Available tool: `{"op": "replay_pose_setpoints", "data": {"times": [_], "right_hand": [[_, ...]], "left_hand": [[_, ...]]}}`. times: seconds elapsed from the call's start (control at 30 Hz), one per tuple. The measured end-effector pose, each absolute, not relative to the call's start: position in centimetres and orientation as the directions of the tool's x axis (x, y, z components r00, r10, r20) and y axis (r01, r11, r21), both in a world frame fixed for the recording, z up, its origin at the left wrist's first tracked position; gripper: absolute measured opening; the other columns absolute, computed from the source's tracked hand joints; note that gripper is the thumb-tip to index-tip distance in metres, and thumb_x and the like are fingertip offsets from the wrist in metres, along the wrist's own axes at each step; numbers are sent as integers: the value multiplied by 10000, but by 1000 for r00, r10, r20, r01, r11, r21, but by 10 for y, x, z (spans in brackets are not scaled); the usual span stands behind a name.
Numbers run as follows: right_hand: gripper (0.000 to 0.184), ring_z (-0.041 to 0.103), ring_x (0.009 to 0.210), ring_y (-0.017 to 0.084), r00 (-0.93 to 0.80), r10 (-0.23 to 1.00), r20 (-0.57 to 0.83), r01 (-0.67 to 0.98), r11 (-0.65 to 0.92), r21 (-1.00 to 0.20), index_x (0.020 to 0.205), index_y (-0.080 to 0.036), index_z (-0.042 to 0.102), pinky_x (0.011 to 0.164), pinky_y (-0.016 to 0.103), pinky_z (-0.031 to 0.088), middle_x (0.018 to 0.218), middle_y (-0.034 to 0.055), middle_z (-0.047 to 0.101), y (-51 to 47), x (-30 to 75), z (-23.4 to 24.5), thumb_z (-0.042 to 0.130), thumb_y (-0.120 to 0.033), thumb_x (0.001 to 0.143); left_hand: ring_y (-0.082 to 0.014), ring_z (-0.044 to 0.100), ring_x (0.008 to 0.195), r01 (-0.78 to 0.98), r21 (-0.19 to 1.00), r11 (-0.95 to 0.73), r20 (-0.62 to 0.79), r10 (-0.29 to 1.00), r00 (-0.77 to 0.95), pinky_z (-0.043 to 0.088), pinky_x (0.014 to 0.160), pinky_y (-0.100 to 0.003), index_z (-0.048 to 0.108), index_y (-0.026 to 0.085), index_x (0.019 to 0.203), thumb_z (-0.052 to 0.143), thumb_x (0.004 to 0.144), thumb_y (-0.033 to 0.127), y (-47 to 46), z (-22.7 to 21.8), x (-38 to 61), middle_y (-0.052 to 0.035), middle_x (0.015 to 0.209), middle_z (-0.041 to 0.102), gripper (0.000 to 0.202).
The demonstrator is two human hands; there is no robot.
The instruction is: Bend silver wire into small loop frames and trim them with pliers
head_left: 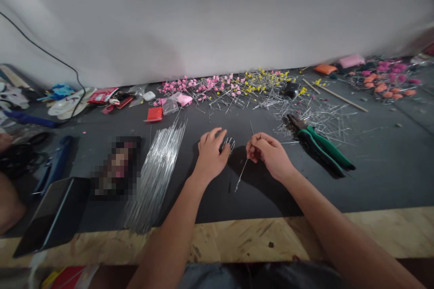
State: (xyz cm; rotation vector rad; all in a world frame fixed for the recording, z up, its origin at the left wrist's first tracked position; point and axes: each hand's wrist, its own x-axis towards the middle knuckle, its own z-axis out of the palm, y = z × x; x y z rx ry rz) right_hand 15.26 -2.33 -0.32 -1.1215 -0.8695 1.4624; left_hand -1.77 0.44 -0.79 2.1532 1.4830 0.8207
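My right hand is closed in a pinch on a thin metal wire. The wire slants down to the left, and its lower end looks twisted. To the left, my left hand rests over the dark table with its fingers spread. Between its thumb and forefinger lies a small round dark thing with shiny wire loops; whether the hand touches it I cannot tell. Green-handled pliers lie to the right of my right hand. A bundle of straight wires is left of my left hand.
Pink-tipped wires and yellow-tipped wires are heaped along the wall. Loose wires surround the pliers' jaws. A wooden stick lies behind. A phone overhangs the front edge; another person's arm is at far left.
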Motion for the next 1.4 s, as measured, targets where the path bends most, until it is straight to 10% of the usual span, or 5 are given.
{"op": "replay_pose_setpoints", "data": {"times": [0.83,1.4], "right_hand": [[84,458,435,73,159,962,-224,-373,-152,-916,616,-189,484,383,198,310,570,-36,542,-19,156,-5,530,-189,687],[63,494,496,76,233,966,-116,-398,-14,-917,785,-190,567,438,204,353,624,-28,574,-21,158,-7,566,-167,726]], "left_hand": [[-259,437,1045,789,444,-425,48,890,453,316,867,-410,509,259,1161,513,795,398,-1,-6,-17,-50,1092,544,392],[-90,528,579,99,987,124,-145,957,250,414,524,-218,474,201,950,606,735,306,1,-3,-12,12,739,572,274]]}}
